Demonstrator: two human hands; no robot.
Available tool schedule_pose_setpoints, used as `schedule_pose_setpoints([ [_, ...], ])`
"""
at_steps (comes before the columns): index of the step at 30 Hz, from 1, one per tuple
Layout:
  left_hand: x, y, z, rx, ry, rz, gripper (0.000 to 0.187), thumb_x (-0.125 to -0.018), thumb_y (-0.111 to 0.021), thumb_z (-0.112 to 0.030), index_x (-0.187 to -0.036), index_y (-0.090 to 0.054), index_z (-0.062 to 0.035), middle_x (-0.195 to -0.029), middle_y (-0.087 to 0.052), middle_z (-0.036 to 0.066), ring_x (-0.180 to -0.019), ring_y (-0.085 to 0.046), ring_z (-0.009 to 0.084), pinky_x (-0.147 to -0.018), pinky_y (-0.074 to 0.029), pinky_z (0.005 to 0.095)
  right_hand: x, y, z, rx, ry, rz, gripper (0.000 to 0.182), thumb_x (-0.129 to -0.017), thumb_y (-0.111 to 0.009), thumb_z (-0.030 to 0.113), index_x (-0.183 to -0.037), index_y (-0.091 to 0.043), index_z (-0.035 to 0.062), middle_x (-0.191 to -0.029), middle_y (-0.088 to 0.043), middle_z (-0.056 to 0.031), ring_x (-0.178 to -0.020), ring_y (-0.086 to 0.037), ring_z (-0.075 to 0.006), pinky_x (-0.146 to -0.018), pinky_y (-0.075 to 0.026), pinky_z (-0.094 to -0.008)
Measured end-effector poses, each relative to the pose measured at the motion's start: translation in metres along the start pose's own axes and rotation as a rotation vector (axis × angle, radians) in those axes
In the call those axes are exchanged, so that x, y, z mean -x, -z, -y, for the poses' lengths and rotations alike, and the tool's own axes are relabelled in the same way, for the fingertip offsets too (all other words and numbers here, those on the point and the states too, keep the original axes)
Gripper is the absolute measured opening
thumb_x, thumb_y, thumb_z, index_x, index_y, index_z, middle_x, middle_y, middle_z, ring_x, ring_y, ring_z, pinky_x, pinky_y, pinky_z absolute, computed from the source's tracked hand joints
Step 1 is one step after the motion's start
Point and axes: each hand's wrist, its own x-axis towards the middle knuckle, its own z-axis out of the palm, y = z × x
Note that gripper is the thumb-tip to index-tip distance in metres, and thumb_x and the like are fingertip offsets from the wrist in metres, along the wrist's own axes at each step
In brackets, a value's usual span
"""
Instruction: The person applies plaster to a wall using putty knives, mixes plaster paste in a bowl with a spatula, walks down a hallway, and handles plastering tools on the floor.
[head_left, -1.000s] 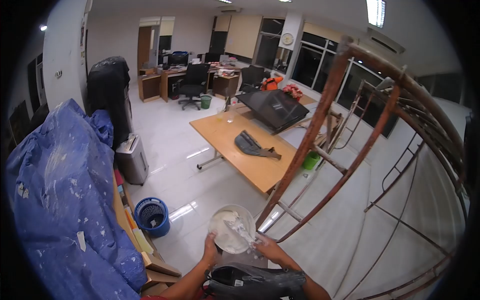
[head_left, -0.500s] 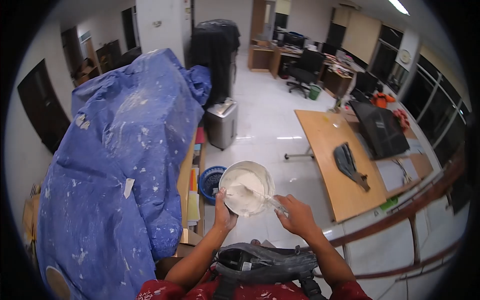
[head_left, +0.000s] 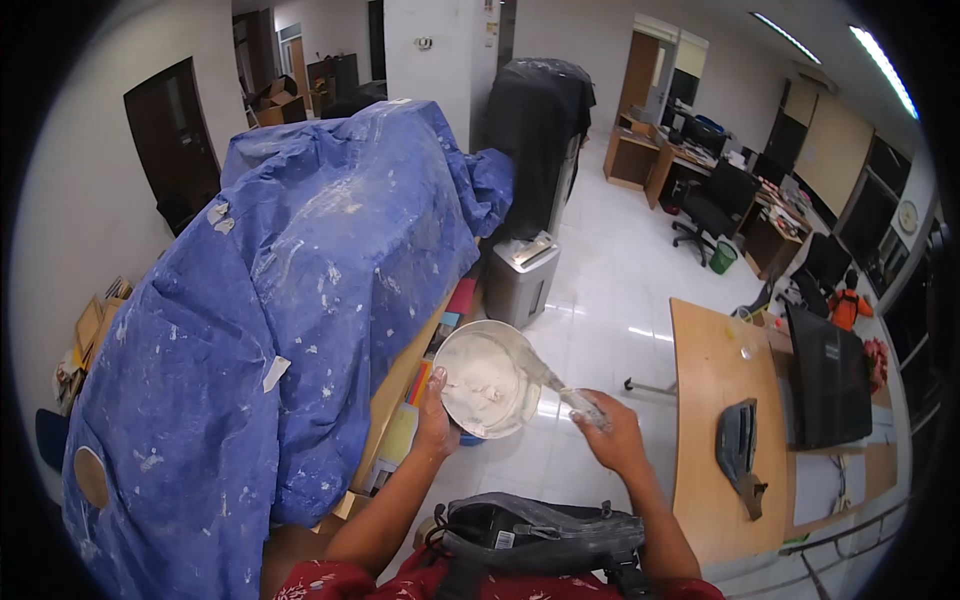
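Observation:
A round white bucket (head_left: pixel 486 380) holds a thick off-white paste (head_left: pixel 482 385) with a small lump near its middle. My left hand (head_left: pixel 435 415) grips the bucket by its left side, fingers closed against the wall. In my right hand (head_left: pixel 612 432) is the handle of a paste-coated tool (head_left: pixel 560 386), whose far end lies over the bucket's right rim. A dark waist bag (head_left: pixel 545 530) sits at my front, below both hands.
A blue paint-spotted tarp (head_left: pixel 340 270) covers a large bulk at left. Beyond it are a grey bin (head_left: pixel 522 280) and a black-draped object (head_left: pixel 535 135). At right, a wooden table (head_left: pixel 700 430) bears a dark pouch (head_left: pixel 737 445), beside a black monitor (head_left: pixel 825 380).
The view has turned left, so the room appears shifted right. The tool has lifted out of the paste toward the bucket's right rim. Both hands keep their holds.

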Motion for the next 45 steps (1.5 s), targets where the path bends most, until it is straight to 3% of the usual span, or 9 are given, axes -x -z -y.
schedule_pose_setpoints([
  [3,-0.019,-0.007,-0.01,-0.109,0.011,-0.035,0.052,-0.1,-0.047,-0.037,-0.135,-0.045,0.0001,-0.131,-0.055,0.014,-0.119,-0.056,0.0253,-0.104,-0.045,0.0411,-0.042,0.031,0.0,0.147,0.089,0.055,0.041,-0.086,-0.069,0.028,-0.121,-0.063,0.0097,-0.098,-0.067,-0.014,-0.091,-0.065,-0.0341,-0.08,-0.052,-0.0424],
  [6,-0.053,-0.003,-0.01,0.025,0.297,0.021,0.049,-0.099,-0.049,-0.034,-0.133,-0.047,0.0015,-0.127,-0.058,0.014,-0.115,-0.059,0.0246,-0.1,-0.048,0.039,-0.087,0.06,-0.001,0.383,0.298,0.2,0.037,-0.086,-0.068,0.025,-0.12,-0.062,0.0119,-0.088,-0.063,-0.0099,-0.083,-0.063,-0.0315,-0.072,-0.051,-0.0414],
  [16,-0.191,-0.03,-0.027,-0.169,0.314,0.024,0.043,-0.097,-0.058,-0.031,-0.127,-0.055,-0.0014,-0.112,-0.063,0.009,-0.099,-0.064,0.017,-0.087,-0.054,0.0329,-0.245,0.05,0.015,0.753,0.636,0.375,0.043,-0.085,-0.067,0.02,-0.125,-0.055,0.0122,-0.088,-0.06,-0.0048,-0.082,-0.062,-0.0249,-0.073,-0.05,-0.0372],
  [23,-0.288,-0.037,-0.029,-0.272,0.43,0.26,0.04,-0.096,-0.06,-0.031,-0.123,-0.059,-0.0009,-0.106,-0.064,0.009,-0.093,-0.065,0.0156,-0.079,-0.055,0.0303,-0.337,0.049,0.004,1.012,0.807,0.459,0.048,-0.094,-0.047,0.013,-0.143,-0.042,0.0158,-0.098,-0.057,-0.0086,-0.09,-0.062,-0.0217,-0.073,-0.05,-0.0337],
  [25,-0.307,-0.04,-0.031,-0.563,0.289,0.303,0.04,-0.096,-0.06,-0.031,-0.121,-0.06,0.0,-0.106,-0.065,0.009,-0.093,-0.065,0.0153,-0.079,-0.054,0.0296,-0.358,0.051,0.006,1.042,0.749,0.506,0.05,-0.095,-0.047,0.013,-0.144,-0.041,0.0201,-0.098,-0.057,-0.0101,-0.091,-0.062,-0.0233,-0.071,-0.051,-0.0344],
  [29,-0.337,-0.046,-0.039,-0.56,0.295,0.268,0.04,-0.095,-0.059,-0.03,-0.12,-0.06,0.0014,-0.105,-0.065,0.009,-0.091,-0.064,0.0145,-0.081,-0.052,0.0289,-0.392,0.055,0.01,1.038,0.521,0.622,0.051,-0.097,-0.044,0.012,-0.145,-0.04,0.0289,-0.097,-0.057,-0.0118,-0.09,-0.063,-0.0269,-0.07,-0.054,-0.037],
  [35,-0.367,-0.038,-0.047,-0.793,0.099,0.357,0.032,-0.095,-0.059,-0.025,-0.113,-0.063,0.0014,-0.101,-0.065,0.006,-0.089,-0.061,0.011,-0.079,-0.049,0.0264,-0.412,0.057,-0.02,1.03,0.508,0.515,0.051,-0.098,-0.054,0.027,-0.146,-0.039,0.0299,-0.084,-0.059,-0.0091,-0.062,-0.062,-0.0242,-0.054,-0.051,-0.0357],
  [39,-0.383,-0.037,-0.045,-0.711,0.049,0.348,0.031,-0.095,-0.058,-0.025,-0.109,-0.064,0.002,-0.098,-0.065,0.006,-0.087,-0.061,0.0112,-0.077,-0.049,0.0261,-0.414,0.067,-0.003,1.003,0.257,0.632,0.047,-0.1,-0.046,0.025,-0.146,-0.039,0.0283,-0.101,-0.06,-0.0147,-0.073,-0.066,-0.0289,-0.068,-0.055,-0.0399],
  [45,-0.386,-0.051,-0.048,-0.359,0.16,0.194,0.035,-0.095,-0.058,-0.027,-0.11,-0.064,0.0046,-0.1,-0.067,0.009,-0.085,-0.063,0.0131,-0.078,-0.051,0.0265,-0.394,0.063,-0.038,0.892,0.355,0.509,0.05,-0.094,-0.057,0.028,-0.143,-0.045,0.0223,-0.081,-0.063,-0.0119,-0.058,-0.062,-0.0304,-0.054,-0.052,-0.041],
])
